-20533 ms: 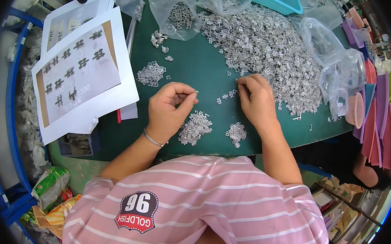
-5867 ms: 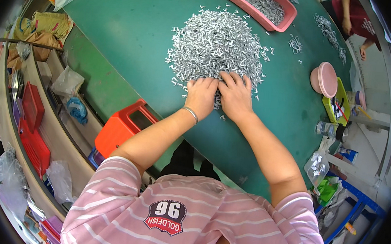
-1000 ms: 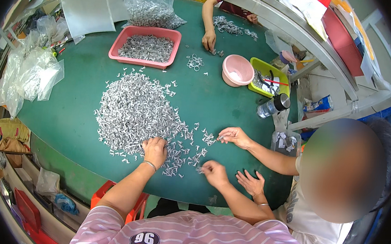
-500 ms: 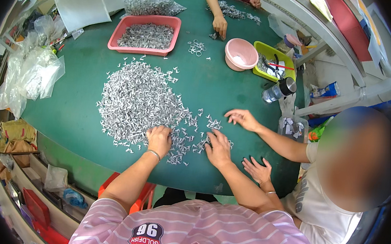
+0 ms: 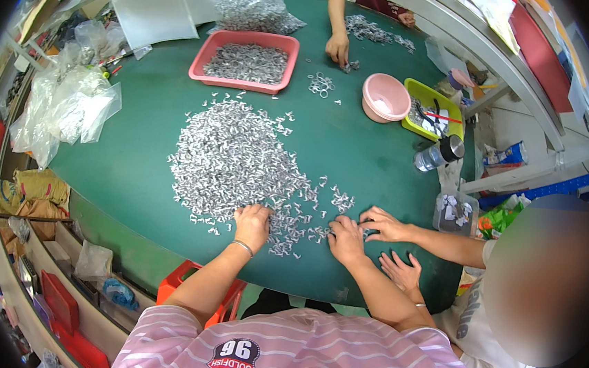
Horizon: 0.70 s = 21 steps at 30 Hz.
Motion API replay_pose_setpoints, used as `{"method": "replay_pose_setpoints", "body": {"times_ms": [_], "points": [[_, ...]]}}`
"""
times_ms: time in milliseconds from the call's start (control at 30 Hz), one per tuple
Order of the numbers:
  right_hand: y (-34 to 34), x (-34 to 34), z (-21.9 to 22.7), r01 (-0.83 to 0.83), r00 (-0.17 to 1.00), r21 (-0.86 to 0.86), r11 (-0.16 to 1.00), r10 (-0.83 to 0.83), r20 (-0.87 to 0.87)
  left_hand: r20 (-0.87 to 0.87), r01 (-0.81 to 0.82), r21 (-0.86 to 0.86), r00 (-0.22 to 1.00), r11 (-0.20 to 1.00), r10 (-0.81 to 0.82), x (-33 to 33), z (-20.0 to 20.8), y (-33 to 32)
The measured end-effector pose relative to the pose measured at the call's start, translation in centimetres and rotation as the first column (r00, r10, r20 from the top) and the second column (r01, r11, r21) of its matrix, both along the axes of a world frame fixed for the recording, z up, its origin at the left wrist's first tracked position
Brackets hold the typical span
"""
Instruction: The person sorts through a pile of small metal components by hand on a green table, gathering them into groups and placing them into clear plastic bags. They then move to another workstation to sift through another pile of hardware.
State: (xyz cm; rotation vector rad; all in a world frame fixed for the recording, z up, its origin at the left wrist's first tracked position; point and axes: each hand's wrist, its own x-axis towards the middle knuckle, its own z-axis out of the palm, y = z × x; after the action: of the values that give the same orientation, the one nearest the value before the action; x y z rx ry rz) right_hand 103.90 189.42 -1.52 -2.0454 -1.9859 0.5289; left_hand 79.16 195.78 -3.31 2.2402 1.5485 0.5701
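Note:
A broad heap of small grey-and-white curved plastic pieces (image 5: pixel 231 158) lies on the green table. At its near edge rests my left hand (image 5: pixel 253 224), fingers loosely bent and touching pieces, nothing visibly held. To the right, my right hand (image 5: pixel 346 240) is palm down with fingers apart over a few stray pieces (image 5: pixel 317 234); its fingertips are partly hidden. A co-worker's hand (image 5: pixel 384 226) is right beside it, reaching in from the right. A small separate cluster of pieces (image 5: pixel 342 199) lies just beyond my right hand.
A pink tray (image 5: pixel 199 71) of grey rings stands beyond the heap, with loose white rings (image 5: pixel 320 84) to its right. Farther right are a pink bowl (image 5: pixel 387 98), a green basket (image 5: pixel 416 128) and a bottle (image 5: pixel 439 154). Another person's hand (image 5: pixel 337 49) works at the far edge.
The whole view has shifted, so the table sits farther right and lower. The co-worker's upper hand has come nearer, to beside my right hand. My hands stay at about the same spots on the table.

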Motion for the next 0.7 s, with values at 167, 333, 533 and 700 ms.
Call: {"method": "replay_pose_setpoints", "body": {"times_ms": [167,333,533,700], "points": [[2.0,0.3,-0.1,0.044,0.998,0.117,0.992,-0.049,0.044,0.108,-0.035,0.063,0.994,0.997,0.028,0.3,0.7,0.0],[3.2,0.8,-0.7,0.094,0.991,0.028,0.995,-0.097,0.090,0.402,-0.109,-0.224,0.895,0.969,0.194,1.3,1.7,-0.5],[2.9,1.1,-1.1,0.137,0.985,0.074,0.988,-0.144,0.093,0.444,-0.061,-0.319,0.872,0.946,0.206,1.7,0.4,-1.6],[2.6,1.3,-1.7,0.182,0.980,0.069,0.981,-0.186,0.066,0.449,-0.081,-0.419,0.847,0.904,0.284,2.1,0.3,-2.1]]}}
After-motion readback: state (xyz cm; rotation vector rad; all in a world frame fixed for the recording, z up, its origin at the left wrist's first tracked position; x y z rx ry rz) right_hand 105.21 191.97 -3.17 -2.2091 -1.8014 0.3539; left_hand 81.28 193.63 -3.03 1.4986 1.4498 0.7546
